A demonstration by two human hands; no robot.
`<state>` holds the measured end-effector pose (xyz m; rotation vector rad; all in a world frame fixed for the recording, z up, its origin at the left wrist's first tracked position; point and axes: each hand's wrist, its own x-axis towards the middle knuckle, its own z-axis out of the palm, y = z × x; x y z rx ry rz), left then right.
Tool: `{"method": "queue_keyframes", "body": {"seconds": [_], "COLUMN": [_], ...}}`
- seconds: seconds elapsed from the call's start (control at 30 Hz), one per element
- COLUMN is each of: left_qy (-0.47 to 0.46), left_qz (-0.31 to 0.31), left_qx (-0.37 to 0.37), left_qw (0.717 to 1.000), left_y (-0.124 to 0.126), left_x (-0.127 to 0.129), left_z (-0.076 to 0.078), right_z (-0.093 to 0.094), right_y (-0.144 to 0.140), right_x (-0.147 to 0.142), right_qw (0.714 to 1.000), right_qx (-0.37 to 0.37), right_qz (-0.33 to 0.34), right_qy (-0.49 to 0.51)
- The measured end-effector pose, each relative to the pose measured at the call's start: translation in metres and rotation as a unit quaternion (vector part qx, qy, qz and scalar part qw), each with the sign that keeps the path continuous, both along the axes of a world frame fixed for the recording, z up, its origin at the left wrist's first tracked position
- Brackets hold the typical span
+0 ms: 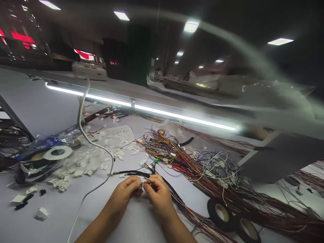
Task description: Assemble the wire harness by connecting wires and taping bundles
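My left hand [128,189] and my right hand [160,193] meet low in the middle of the view, just above the white table. Both are closed, thumb against fingers, with the fingertips almost touching. A tiny pale piece [142,184] shows between them, too small to name; the left fingers hide most of what they pinch. A thin dark wire [151,183] runs into the right hand's pinch. Right behind the hands lies a black-sleeved cable [134,172], and its wire harness [187,211] continues past my right wrist towards the lower right.
A large heap of coloured wires [174,152] spreads to the right. Black tape rolls [218,214] lie at lower right. White connectors [60,184] and plastic bags [83,155] are scattered left. A white cord [101,146] crosses the table; a lit tube [184,117] spans the back.
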<state>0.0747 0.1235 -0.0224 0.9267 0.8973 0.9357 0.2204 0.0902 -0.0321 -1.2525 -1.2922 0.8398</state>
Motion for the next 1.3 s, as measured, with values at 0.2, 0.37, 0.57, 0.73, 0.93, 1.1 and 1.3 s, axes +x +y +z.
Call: {"method": "queue_keyframes", "body": {"seconds": [0.2,0.37,0.57,0.73,0.93,1.1,1.3], "left_qy": [-0.035,-0.054,-0.049,-0.050,-0.028,-0.022,-0.018], "left_qz": [0.001,-0.031,-0.035,-0.033,-0.016,-0.022,-0.015], "left_qx": [-0.087,-0.105,-0.124,-0.119,-0.084,-0.089,-0.057], "left_qw": [0.996,0.993,0.990,0.991,0.996,0.996,0.998], "left_y": [0.004,0.006,0.005,0.005,0.003,0.001,0.000], "left_x": [-0.006,-0.010,-0.012,-0.011,-0.007,-0.006,-0.006], "left_z": [-0.003,-0.001,0.006,0.005,0.000,0.003,-0.002], "right_z": [0.006,0.001,-0.002,-0.006,-0.006,-0.006,-0.003], "right_y": [-0.004,-0.004,-0.002,-0.003,-0.006,-0.005,-0.006], "right_x": [0.001,-0.001,-0.002,0.000,0.000,-0.002,-0.002], "right_qw": [0.998,0.990,0.981,0.976,0.981,0.986,0.991], "right_qx": [0.036,0.078,0.081,0.101,0.101,0.071,0.043], "right_qz": [-0.024,-0.046,-0.058,-0.066,-0.055,-0.051,-0.029], "right_qy": [-0.041,-0.110,-0.165,-0.179,-0.156,-0.143,-0.120]}}
